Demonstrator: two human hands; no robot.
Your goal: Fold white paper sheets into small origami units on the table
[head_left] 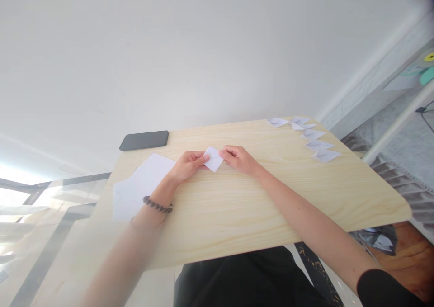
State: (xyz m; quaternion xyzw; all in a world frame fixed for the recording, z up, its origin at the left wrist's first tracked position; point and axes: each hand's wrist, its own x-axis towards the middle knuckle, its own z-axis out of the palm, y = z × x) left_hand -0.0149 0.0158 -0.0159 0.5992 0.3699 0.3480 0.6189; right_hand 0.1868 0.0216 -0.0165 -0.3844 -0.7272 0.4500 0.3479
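My left hand (188, 163) and my right hand (238, 158) meet near the middle of a light wooden table (237, 207). Both pinch a small folded piece of white paper (213, 159) between them, the left on its left edge, the right on its upper right corner. The fingers of each hand are curled and closed on the paper. A dark bead bracelet (157, 205) circles my left wrist.
A stack of flat white sheets (135, 187) lies under my left forearm. A dark phone (144, 140) rests at the table's far left edge. Several folded white paper pieces (313, 137) line the far right corner. A white wall stands behind the table.
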